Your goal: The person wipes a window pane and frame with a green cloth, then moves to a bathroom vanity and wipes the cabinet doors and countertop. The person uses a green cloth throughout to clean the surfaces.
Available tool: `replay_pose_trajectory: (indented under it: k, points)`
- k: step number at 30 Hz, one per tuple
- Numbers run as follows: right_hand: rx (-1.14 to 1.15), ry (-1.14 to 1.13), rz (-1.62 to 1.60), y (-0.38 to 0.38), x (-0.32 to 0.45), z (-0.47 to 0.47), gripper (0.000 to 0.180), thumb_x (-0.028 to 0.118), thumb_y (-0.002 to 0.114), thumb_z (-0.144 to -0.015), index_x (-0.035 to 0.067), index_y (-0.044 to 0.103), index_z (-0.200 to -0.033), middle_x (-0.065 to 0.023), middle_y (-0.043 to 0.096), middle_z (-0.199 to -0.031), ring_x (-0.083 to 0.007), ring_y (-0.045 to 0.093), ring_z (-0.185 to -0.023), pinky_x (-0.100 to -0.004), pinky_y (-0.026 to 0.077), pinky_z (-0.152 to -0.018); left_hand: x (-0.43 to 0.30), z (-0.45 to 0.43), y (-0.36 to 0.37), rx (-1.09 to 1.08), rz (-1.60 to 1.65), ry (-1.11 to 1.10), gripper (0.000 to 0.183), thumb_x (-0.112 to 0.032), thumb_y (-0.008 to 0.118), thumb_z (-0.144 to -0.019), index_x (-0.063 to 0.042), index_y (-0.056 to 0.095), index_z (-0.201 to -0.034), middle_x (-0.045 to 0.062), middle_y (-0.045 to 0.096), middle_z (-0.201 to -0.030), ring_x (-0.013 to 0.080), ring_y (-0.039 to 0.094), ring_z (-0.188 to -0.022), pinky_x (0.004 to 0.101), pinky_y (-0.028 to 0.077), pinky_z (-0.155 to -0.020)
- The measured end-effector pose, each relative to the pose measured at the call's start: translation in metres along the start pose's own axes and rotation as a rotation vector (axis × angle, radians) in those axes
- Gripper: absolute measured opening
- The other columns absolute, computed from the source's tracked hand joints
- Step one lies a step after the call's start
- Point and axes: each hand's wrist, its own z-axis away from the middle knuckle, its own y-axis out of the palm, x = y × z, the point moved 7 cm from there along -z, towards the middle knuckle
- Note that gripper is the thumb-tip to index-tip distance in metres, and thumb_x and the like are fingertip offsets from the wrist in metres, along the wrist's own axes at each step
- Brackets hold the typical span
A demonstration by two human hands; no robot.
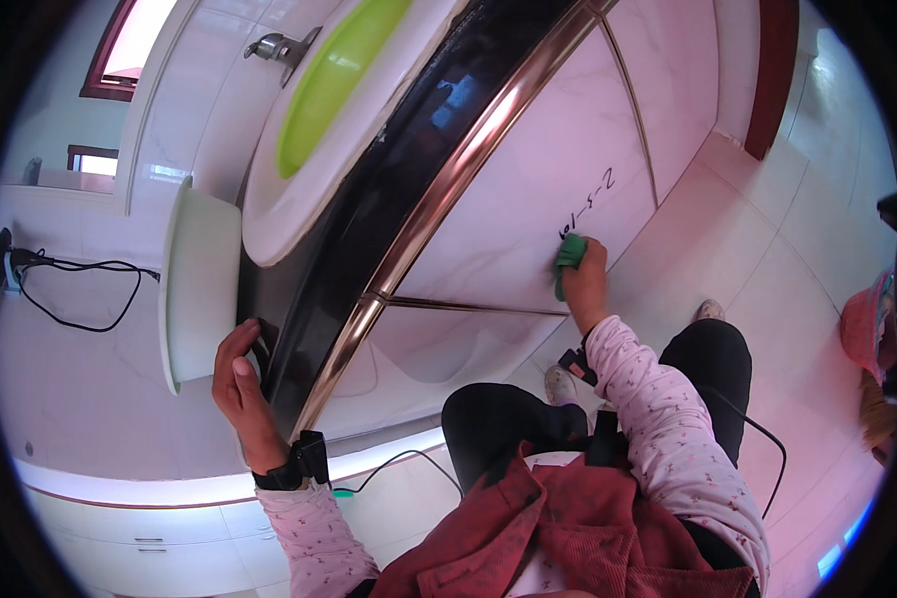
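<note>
My right hand (592,280) grips a bunched green cloth (570,253). It holds the cloth against a white marbled panel (516,172) below the counter, beside dark handwritten marks (590,200). My left hand (241,385) holds nothing and its fingers are slightly apart. It is at the near end of the black counter edge (377,190), close to a pale plastic basin (208,288); whether it touches either is unclear. A shiny copper-coloured metal trim (460,164) runs between the counter edge and the panel.
A white sink (265,220) holds a bright green basin (325,105) under a metal tap (276,48). A black cable (82,325) hangs against the tiled wall. White drawers (187,523) stand at lower left. At far right is a pink hat or bucket (859,321).
</note>
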Motion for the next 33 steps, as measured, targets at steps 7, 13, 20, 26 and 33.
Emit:
replay_pose_trajectory:
  k: [7, 13, 20, 26, 33]
  points:
    - [0.197, -0.632, -0.257, -0.001, 0.155, 0.058, 0.056, -0.013, 0.067, -0.066, 0.008, 0.053, -0.117, -0.0194, 0.056, -0.114, -0.0408, 0.059, -0.107, -0.0423, 0.051, -0.09, -0.005, 0.001, 0.001, 0.003, -0.037, 0.032, 0.055, -0.044, 0.046, -0.106, 0.005, 0.071, -0.112, 0.019, 0.068, -0.121, 0.031, 0.063, -0.116, 0.0395, 0.044, -0.104]
    - [-0.027, -0.351, -0.237, -0.008, 0.092, 0.019, 0.051, -0.012, 0.061, -0.073, 0.004, 0.053, -0.121, -0.0203, 0.056, -0.115, -0.0416, 0.058, -0.108, -0.0412, 0.049, -0.094, -0.006, 0.002, 0.001, 0.0, -0.049, 0.025, 0.055, -0.045, 0.047, -0.106, 0.004, 0.071, -0.113, 0.019, 0.068, -0.121, 0.0304, 0.063, -0.116, 0.0393, 0.045, -0.103]
    - [-0.104, -0.083, -0.146, 0.001, -0.01, -0.008, 0.045, -0.006, 0.057, -0.082, 0.001, 0.053, -0.126, -0.023, 0.057, -0.119, -0.0417, 0.058, -0.109, -0.0415, 0.047, -0.096, -0.003, 0.002, 0.001, 0.001, -0.035, 0.027, 0.052, -0.041, 0.046, -0.107, 0.004, 0.07, -0.114, 0.017, 0.068, -0.121, 0.028, 0.063, -0.114, 0.0377, 0.045, -0.102]
    - [-0.002, -0.203, -0.177, -0.001, 0.027, 0.01, 0.046, -0.009, 0.061, -0.075, 0.003, 0.057, -0.12, -0.0208, 0.058, -0.118, -0.0409, 0.059, -0.108, -0.0435, 0.049, -0.093, -0.002, 0.002, 0.001, -0.001, -0.031, 0.023, 0.051, -0.042, 0.049, -0.106, 0.004, 0.071, -0.113, 0.018, 0.068, -0.121, 0.0294, 0.062, -0.116, 0.0388, 0.045, -0.103]
    - [0.089, -0.534, -0.198, -0.005, 0.096, 0.035, 0.049, -0.014, 0.061, -0.071, 0.005, 0.057, -0.116, -0.0186, 0.057, -0.117, -0.0414, 0.058, -0.106, -0.0436, 0.05, -0.092, 0.001, 0.003, 0.001, -0.015, -0.023, 0.021, 0.051, -0.041, 0.049, -0.106, 0.004, 0.071, -0.114, 0.018, 0.068, -0.122, 0.0295, 0.062, -0.116, 0.039, 0.045, -0.103]
